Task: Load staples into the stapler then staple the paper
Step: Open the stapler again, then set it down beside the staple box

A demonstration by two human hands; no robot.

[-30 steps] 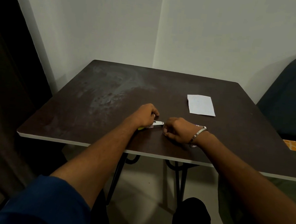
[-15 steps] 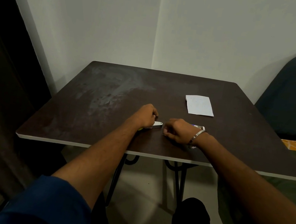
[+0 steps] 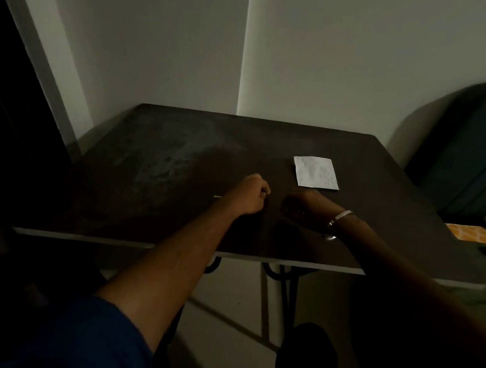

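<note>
My left hand (image 3: pixel 247 197) rests as a closed fist on the dark table (image 3: pixel 178 150), near its front middle. Only a thin yellow sliver of the stapler (image 3: pixel 217 196) shows, just left of that wrist; the rest is hidden under the fist. My right hand (image 3: pixel 302 208) lies close to the right of it, fingers curled toward the left hand. The dim light hides whatever is between its fingertips. A silver bangle (image 3: pixel 339 219) circles the right wrist. The white sheet of paper (image 3: pixel 316 172) lies flat beyond the right hand.
The table's pale front edge (image 3: pixel 256 259) runs under both forearms. A dark blue chair or cushion (image 3: pixel 484 147) stands at the right, with an orange patterned cloth (image 3: pixel 473 234) below it. White walls meet in a corner behind the table. A dark door or curtain fills the left.
The picture has turned much darker. The stapler's white tip, seen between the hands before, no longer shows. Both hands stay in nearly the same place.
</note>
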